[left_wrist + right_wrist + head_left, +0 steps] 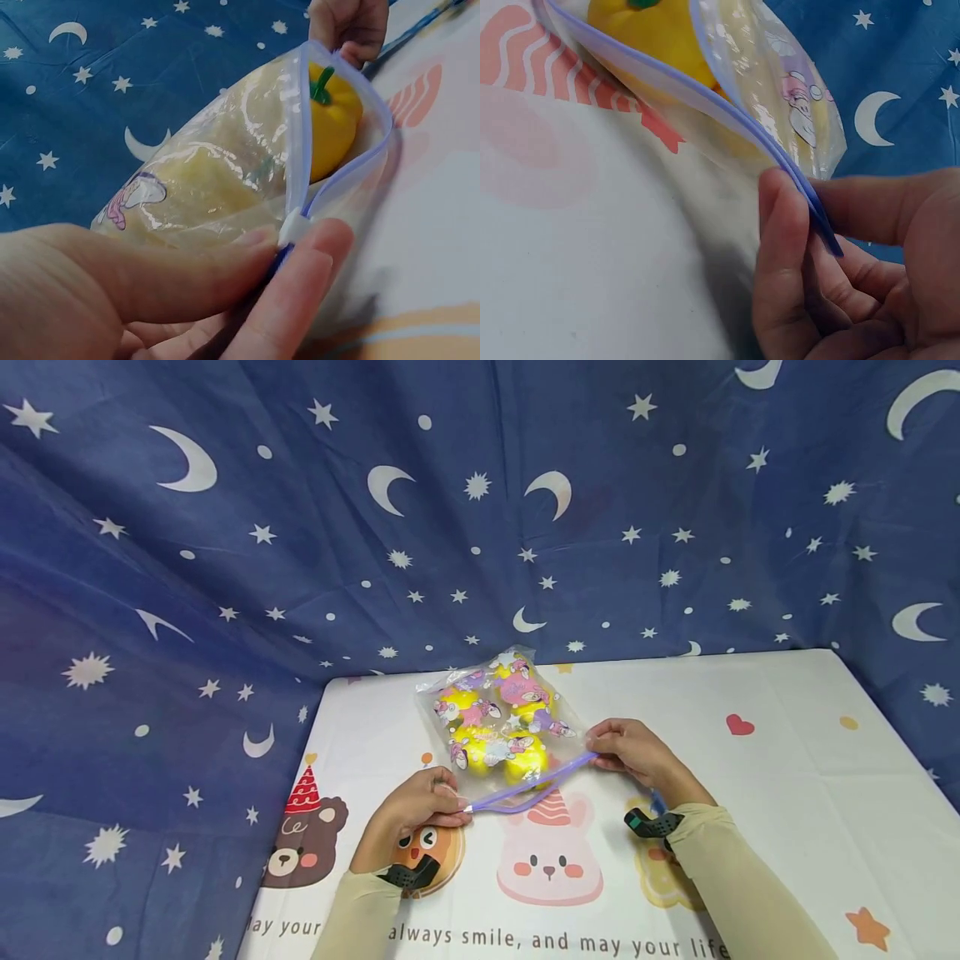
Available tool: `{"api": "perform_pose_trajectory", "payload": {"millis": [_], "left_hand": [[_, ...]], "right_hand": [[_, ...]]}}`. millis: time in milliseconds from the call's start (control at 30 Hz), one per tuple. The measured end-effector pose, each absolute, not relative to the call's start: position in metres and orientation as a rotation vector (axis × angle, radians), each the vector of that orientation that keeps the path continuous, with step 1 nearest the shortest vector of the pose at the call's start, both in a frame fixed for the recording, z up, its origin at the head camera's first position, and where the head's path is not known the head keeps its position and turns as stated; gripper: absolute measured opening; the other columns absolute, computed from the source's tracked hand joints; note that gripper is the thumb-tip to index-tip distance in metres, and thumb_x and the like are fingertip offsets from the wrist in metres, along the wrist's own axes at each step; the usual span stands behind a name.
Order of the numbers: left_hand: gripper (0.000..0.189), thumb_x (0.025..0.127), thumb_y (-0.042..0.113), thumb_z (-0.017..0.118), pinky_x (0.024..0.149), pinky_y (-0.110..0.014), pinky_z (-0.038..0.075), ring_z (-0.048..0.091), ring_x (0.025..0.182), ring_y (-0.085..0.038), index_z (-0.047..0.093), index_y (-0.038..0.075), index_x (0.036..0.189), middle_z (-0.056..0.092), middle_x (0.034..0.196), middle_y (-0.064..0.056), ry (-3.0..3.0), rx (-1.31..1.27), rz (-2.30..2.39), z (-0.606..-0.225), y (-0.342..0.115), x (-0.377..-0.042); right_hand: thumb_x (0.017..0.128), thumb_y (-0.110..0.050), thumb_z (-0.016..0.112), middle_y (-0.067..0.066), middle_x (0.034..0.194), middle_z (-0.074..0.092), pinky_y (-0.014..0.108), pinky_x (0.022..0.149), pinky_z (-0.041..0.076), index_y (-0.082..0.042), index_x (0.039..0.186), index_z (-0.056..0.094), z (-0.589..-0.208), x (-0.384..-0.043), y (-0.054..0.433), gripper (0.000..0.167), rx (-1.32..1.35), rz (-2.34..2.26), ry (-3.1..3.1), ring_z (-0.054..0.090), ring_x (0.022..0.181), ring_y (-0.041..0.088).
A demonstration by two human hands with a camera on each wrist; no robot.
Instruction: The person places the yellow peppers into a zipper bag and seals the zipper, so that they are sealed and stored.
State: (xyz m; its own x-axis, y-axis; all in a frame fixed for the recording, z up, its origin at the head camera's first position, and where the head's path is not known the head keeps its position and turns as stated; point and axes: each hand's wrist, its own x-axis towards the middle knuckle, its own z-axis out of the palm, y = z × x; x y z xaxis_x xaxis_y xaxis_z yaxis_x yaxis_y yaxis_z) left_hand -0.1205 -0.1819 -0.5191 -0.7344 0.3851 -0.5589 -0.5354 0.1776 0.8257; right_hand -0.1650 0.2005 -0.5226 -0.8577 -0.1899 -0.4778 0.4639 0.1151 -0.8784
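Note:
A clear zip bag (pixel 491 747) with cartoon prints lies on the table, holding several yellow bell peppers (pixel 335 127); one shows a green stem through the mouth. My left hand (pixel 423 802) pinches one end of the purple zip strip (pixel 300 135) between thumb and fingers, at the white slider (pixel 294 229). At the opposite end, my right hand (pixel 637 756) pinches the strip's corner, where both edges meet. Between the hands the bag's mouth gapes, facing me. The bag's closed end points toward the back curtain.
The white tablecloth (pixel 787 827) bears printed animals, a heart and lettering. A dark blue curtain (pixel 480 577) with moons and stars rises behind the table and at its left. Black straps (pixel 652 822) sit on both wrists. A small blue thing (pixel 657 802) shows by the right wrist.

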Motion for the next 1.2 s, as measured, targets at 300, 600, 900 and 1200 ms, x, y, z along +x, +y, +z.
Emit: {"api": "perform_pose_trajectory", "payload": {"millis": [300,600,900,1200], "left_hand": [[0.008,0.093,-0.007,0.066,0.074,-0.029,0.063,0.078,0.079,-0.023,0.061,-0.003,0.098,0.072,0.082,-0.011,1.691,-0.227,1.758,-0.52,-0.169,-0.115],[0.011,0.091,-0.005,0.069,0.066,-0.025,0.062,0.077,0.071,-0.019,0.061,-0.003,0.097,0.071,0.082,-0.01,1.74,-0.289,1.772,-0.515,-0.158,-0.108],[0.017,0.089,-0.005,0.072,0.068,-0.028,0.063,0.076,0.07,-0.018,0.063,-0.01,0.103,0.077,0.081,-0.009,1.723,-0.263,1.852,-0.519,-0.14,-0.105],[0.016,0.088,-0.009,0.071,0.076,-0.033,0.063,0.076,0.074,-0.019,0.062,-0.013,0.101,0.07,0.085,-0.011,1.684,-0.217,1.91,-0.517,-0.128,-0.103]], "right_hand": [[0.096,-0.01,0.069,0.002,0.087,0.063,0.022,0.067,0.06,0.005,0.122,0.053,-0.523,-0.165,0.203,0.034,0.297,-1.804,1.914,0.066,0.067,0.006],[0.095,-0.04,0.07,0.003,0.077,0.057,0.028,0.056,0.049,-0.005,0.106,0.053,-0.495,-0.15,0.199,0.041,0.326,-1.427,2.467,0.056,0.059,0.015],[0.095,-0.028,0.071,0.009,0.068,0.068,0.024,0.045,0.033,0.002,0.087,0.062,-0.475,-0.117,0.149,0.033,0.066,-1.578,2.153,0.057,0.049,0.013],[0.087,-0.025,0.081,0.014,0.075,0.077,0.024,0.046,0.047,-0.009,0.063,0.048,-0.494,-0.09,0.105,0.043,0.038,-1.666,2.092,0.075,0.063,0.021]]}}
